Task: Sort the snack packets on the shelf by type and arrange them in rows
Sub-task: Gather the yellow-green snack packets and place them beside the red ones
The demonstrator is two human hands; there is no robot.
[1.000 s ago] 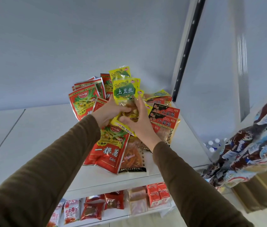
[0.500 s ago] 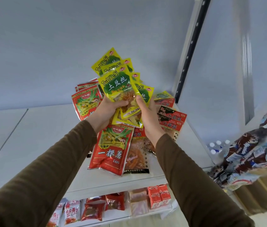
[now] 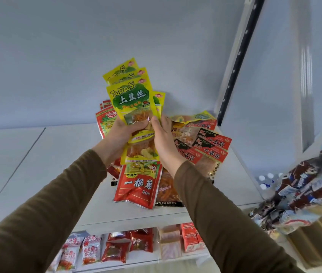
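Above the shelf (image 3: 61, 166), both hands hold one fanned sheaf of yellow TuDouSi potato-shred packets (image 3: 130, 99), lifted clear of the pile lying on the shelf. The left hand (image 3: 122, 134) grips the lower part of the sheaf from the left, fingers wrapped behind and thumb across the front; the right hand (image 3: 164, 140) closes on it from the right, thumb on the front face of the packets, the rest of its fingers hidden behind them. The sheaf's long axis stands nearly upright, its top leaning a little to the left, and the tops are staggered rather than flush, with one packet sticking out to the right.

Under the sheaf, on the shelf, a red packet printed with 一根葱 (image 3: 138, 184) lies lengthwise toward the person, with a clear packet of orange strips (image 3: 168, 190) just beside it on the right. To the right of the sheaf lie overlapping red-and-black 小面筋 packets (image 3: 205, 150), and behind the left hand stand more red packets (image 3: 105, 123).

The bare stretch of shelf lies to the left of the sheaf, on the left hand's side, so that hand looks the better placed to carry the bunch there and lay it down as a row. Judged from this, the yellow type is gathered but not yet squared or set down, and the other types remain unsorted
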